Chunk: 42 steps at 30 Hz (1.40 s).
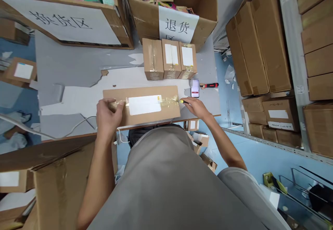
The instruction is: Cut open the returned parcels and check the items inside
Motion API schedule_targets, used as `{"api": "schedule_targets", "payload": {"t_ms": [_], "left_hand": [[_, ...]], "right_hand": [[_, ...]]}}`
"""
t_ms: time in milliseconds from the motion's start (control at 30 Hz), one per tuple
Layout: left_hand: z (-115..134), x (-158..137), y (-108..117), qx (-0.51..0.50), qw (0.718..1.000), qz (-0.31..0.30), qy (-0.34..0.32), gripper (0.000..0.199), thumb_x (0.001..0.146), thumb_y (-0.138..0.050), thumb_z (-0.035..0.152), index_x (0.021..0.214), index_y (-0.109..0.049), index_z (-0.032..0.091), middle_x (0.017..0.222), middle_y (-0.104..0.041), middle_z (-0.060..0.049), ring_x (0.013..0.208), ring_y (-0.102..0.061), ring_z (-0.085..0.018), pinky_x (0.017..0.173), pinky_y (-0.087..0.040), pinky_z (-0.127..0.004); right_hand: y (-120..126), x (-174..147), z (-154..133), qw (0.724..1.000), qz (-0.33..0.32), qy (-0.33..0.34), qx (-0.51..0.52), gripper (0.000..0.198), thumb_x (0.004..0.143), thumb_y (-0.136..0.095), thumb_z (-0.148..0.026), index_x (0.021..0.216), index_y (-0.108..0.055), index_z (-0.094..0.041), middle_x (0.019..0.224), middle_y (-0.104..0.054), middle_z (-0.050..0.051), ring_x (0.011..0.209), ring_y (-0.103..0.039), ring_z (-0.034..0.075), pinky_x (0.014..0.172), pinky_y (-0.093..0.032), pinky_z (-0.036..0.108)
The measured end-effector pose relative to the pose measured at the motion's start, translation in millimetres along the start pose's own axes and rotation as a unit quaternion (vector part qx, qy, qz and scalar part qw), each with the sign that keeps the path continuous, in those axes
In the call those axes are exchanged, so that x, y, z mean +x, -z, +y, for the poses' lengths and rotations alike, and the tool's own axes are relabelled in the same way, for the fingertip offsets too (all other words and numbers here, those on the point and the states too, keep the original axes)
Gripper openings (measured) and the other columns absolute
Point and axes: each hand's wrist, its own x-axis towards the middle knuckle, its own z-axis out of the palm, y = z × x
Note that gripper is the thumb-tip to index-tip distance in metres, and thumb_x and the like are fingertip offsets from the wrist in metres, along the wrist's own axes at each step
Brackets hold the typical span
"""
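Note:
A long, flat cardboard box (142,120) lies on the table in front of me, with a white label (145,105) and clear tape along its top. My left hand (109,114) grips its left end, thumb and fingers bent over the top. At the opposite end, my right hand (196,107) is closed around a box cutter (185,102) with a dark handle and a yellow part. Its tip points left at the taped right edge of the box; whether the blade is in the tape is too small to tell.
Three small taped cartons (170,63) stand behind the box. A phone (194,88) and a red-and-black tool (210,85) lie to the right. Two large open boxes with handwritten signs, a left carton (62,43) and a right carton (145,18), line the back. Stacked cartons (260,46) fill right-hand shelves.

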Motion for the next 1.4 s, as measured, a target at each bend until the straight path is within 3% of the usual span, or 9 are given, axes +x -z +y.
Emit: {"api": "schedule_targets", "payload": {"t_ms": [133,333,600,733,833,933,1033,1167,1400], "left_hand": [[13.0,5.4,-6.3,0.067,0.992,0.106,0.017,0.041,0.1,-0.077,0.045,0.121,-0.048,0.024,0.152,-0.063,-0.028,0.161,-0.054,-0.048,0.139,-0.038,-0.069],[17.7,2.1,-10.1,0.085,0.99,0.111,0.03,0.046,0.102,-0.078,0.042,0.13,-0.049,0.02,0.161,-0.061,-0.032,0.165,-0.052,-0.05,0.14,-0.035,-0.07],[19.1,4.4,-12.5,0.073,0.99,0.115,0.034,0.044,0.101,-0.08,0.036,0.129,-0.05,0.02,0.161,-0.059,-0.03,0.167,-0.049,-0.05,0.141,-0.033,-0.071],[18.3,3.3,-11.4,0.072,0.991,0.11,0.035,0.04,0.103,-0.079,0.039,0.127,-0.051,0.022,0.164,-0.058,-0.029,0.167,-0.049,-0.048,0.141,-0.034,-0.07],[13.6,4.7,-7.7,0.067,0.991,0.111,0.036,0.038,0.102,-0.08,0.035,0.122,-0.05,0.023,0.165,-0.057,-0.028,0.169,-0.048,-0.047,0.141,-0.034,-0.068],[4.6,9.7,-0.8,0.056,0.991,0.114,0.033,0.038,0.099,-0.081,0.029,0.119,-0.049,0.024,0.162,-0.059,-0.029,0.171,-0.048,-0.046,0.142,-0.034,-0.066],[-7.7,15.8,8.3,0.041,0.992,0.119,0.03,0.038,0.1,-0.081,0.029,0.118,-0.047,0.025,0.158,-0.061,-0.027,0.17,-0.05,-0.042,0.144,-0.035,-0.059],[-26.4,23.5,22.3,0.014,0.992,0.123,0.013,0.034,0.105,-0.079,0.033,0.117,-0.048,0.024,0.155,-0.063,-0.025,0.17,-0.051,-0.039,0.144,-0.036,-0.055],[-61.8,39.8,42.0,-0.048,0.982,0.167,0.068,0.027,0.102,-0.078,0.02,0.112,-0.054,0.022,0.131,-0.067,-0.011,0.139,-0.066,-0.029,0.133,-0.047,-0.046]], "right_hand": [[12.5,3.2,-38.4,0.996,-0.054,0.004,-0.064,0.045,0.125,-0.049,-0.023,0.163,-0.073,-0.024,0.139,-0.085,0.014,0.132,-0.078,0.028,0.104,-0.053,0.033],[51.5,-4.9,-65.7,0.975,-0.12,-0.029,-0.186,0.049,0.121,-0.044,-0.015,0.157,-0.076,-0.02,0.133,-0.085,0.021,0.124,-0.082,0.034,0.098,-0.052,0.04],[60.6,12.4,-73.3,0.967,-0.137,-0.009,-0.214,0.052,0.117,-0.045,-0.008,0.156,-0.078,-0.019,0.133,-0.085,0.022,0.123,-0.081,0.033,0.1,-0.048,0.04],[56.4,15.0,-38.5,0.986,-0.125,0.013,-0.107,0.041,0.121,-0.049,-0.021,0.145,-0.082,-0.023,0.137,-0.086,0.016,0.122,-0.079,0.031,0.099,-0.049,0.036],[32.4,9.2,9.5,0.988,-0.1,0.029,0.114,0.032,0.118,-0.057,-0.033,0.134,-0.083,-0.023,0.137,-0.087,0.009,0.122,-0.079,0.027,0.102,-0.053,0.033],[-23.1,13.1,40.7,0.945,0.016,-0.028,0.324,0.038,0.115,-0.06,-0.05,0.126,-0.08,-0.019,0.129,-0.088,0.012,0.122,-0.079,0.027,0.107,-0.058,0.034],[-94.8,32.5,33.4,0.873,0.101,-0.176,0.443,0.039,0.117,-0.053,-0.053,0.131,-0.069,-0.021,0.127,-0.086,0.013,0.107,-0.08,0.021,0.101,-0.062,0.032],[-161.4,62.2,-12.8,0.819,0.058,-0.29,0.491,0.032,0.117,-0.053,-0.052,0.129,-0.063,-0.024,0.118,-0.086,0.01,0.107,-0.079,0.02,0.097,-0.064,0.03],[-162.7,72.1,-56.8,0.774,0.179,-0.222,0.566,0.044,0.102,-0.061,-0.064,0.116,-0.068,-0.022,0.115,-0.083,0.009,0.117,-0.072,0.024,0.103,-0.061,0.033]]}}
